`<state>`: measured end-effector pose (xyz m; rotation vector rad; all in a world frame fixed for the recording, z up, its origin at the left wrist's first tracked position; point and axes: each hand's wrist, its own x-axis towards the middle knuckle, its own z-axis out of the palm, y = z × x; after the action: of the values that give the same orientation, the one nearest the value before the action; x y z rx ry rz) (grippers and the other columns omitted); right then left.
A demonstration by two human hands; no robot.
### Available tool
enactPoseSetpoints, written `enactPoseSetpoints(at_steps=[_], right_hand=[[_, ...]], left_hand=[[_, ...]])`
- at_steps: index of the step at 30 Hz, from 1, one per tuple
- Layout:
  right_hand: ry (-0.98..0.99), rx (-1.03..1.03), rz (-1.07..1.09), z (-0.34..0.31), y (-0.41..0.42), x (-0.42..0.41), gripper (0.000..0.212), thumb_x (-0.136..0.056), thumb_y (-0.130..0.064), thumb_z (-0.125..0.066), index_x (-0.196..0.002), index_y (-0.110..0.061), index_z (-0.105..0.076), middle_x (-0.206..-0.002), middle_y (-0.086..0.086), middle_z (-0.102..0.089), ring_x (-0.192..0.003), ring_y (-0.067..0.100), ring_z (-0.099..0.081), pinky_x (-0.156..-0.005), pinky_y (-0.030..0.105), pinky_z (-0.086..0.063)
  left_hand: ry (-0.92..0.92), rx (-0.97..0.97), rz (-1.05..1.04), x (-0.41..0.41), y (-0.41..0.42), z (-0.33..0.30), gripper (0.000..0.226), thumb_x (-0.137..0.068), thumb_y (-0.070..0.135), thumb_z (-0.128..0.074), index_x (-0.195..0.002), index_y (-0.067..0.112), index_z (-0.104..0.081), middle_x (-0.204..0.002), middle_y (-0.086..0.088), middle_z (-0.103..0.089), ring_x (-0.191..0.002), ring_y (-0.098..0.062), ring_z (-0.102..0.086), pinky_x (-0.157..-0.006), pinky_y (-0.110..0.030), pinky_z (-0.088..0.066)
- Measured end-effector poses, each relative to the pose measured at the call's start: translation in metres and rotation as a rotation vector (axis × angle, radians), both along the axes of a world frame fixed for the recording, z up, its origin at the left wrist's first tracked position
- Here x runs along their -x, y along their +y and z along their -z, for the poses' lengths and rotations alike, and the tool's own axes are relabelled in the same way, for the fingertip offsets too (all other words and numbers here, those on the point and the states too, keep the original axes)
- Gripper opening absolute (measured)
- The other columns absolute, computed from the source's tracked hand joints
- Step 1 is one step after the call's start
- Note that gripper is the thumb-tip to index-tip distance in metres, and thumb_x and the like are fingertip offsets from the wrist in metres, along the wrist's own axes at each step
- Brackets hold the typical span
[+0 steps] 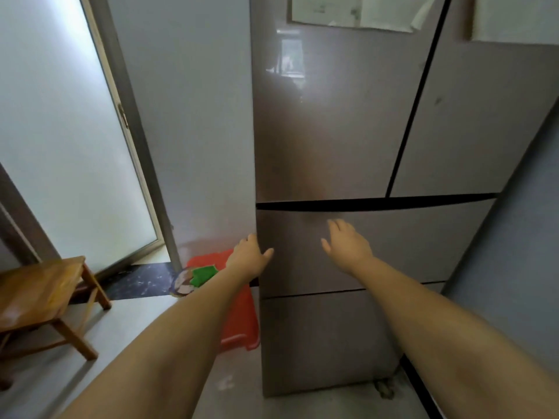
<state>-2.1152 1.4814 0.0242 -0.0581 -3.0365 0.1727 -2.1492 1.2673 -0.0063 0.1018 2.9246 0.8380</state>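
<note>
One fridge drawer (423, 243), front-facing, long axis horizontal

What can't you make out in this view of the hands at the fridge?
All in the head view:
- Fingertips of the left hand: hidden by the hand itself at the middle drawer's left edge.
- Right hand: touching the drawer or just off it, unclear.
- Papers on the fridge door: cut by the top edge, writing blurred.
- Red basin: partly behind the left forearm.

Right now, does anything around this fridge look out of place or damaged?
Nothing looks broken. A red plastic tub lies wedged on the floor beside the fridge, and the paper on its door curls away at one corner.
</note>
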Motion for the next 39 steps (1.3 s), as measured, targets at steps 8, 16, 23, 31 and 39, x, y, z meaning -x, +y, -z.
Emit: enactPoseSetpoints(at_steps=[8, 16, 23, 31, 39], right_hand=[[0.091, -0.083, -0.064, 0.016, -0.011, 0.084, 0.051, -0.099, -0.033, -0.044, -0.142, -0.008, -0.036, -0.138, 0.011, -0.044, -0.132, 0.028, -0.037, -0.119, 0.042, -0.015], [0.251, -0.034, -0.056, 0.032, -0.004, 0.094, 0.041, -0.089, -0.023, -0.062, -0.123, -0.002, -0.057, -0.112, 0.017, -0.057, -0.107, 0.036, -0.055, -0.105, 0.045, -0.035], [0.380, 0.096, -0.080, 0.038, 0.002, 0.049, 0.032, -0.080, -0.016, -0.064, -0.109, -0.002, -0.063, -0.101, 0.014, -0.060, -0.097, 0.036, -0.058, -0.096, 0.042, -0.043], [0.367, 0.309, -0.106, 0.035, 0.036, -0.063, 0.033, -0.082, 0.010, -0.044, -0.109, 0.001, -0.062, -0.106, 0.017, -0.058, -0.107, 0.034, -0.052, -0.110, 0.048, -0.034], [0.450, 0.578, 0.158, 0.008, 0.096, -0.184, 0.023, -0.092, 0.003, -0.043, -0.106, -0.002, -0.061, -0.108, 0.011, -0.056, -0.098, 0.021, -0.055, -0.080, 0.015, -0.037]], left_hand=[[-0.148, -0.458, 0.009, 0.094, 0.003, 0.022, 0.094, -0.058, 0.073, -0.066, -0.132, 0.018, -0.046, -0.131, -0.003, -0.060, -0.115, -0.024, -0.060, -0.101, -0.044, -0.049], [-0.001, -0.448, 0.011, 0.106, 0.005, 0.034, 0.065, -0.078, 0.051, -0.070, -0.128, 0.013, -0.050, -0.120, -0.005, -0.064, -0.108, -0.025, -0.063, -0.086, -0.032, -0.051], [0.100, -0.246, 0.053, 0.047, 0.003, 0.032, 0.066, -0.072, 0.068, -0.063, -0.120, 0.021, -0.058, -0.112, 0.002, -0.069, -0.100, -0.019, -0.067, -0.085, -0.034, -0.055], [0.163, 0.050, 0.341, -0.093, 0.006, 0.047, 0.056, -0.084, 0.061, -0.054, -0.121, 0.019, -0.047, -0.112, 0.001, -0.063, -0.092, -0.015, -0.062, -0.079, -0.028, -0.053], [0.466, -0.077, 0.519, -0.156, 0.059, -0.004, 0.040, -0.089, 0.042, -0.040, -0.120, 0.021, -0.056, -0.101, 0.002, -0.064, -0.085, -0.012, -0.061, -0.077, -0.036, -0.056]])
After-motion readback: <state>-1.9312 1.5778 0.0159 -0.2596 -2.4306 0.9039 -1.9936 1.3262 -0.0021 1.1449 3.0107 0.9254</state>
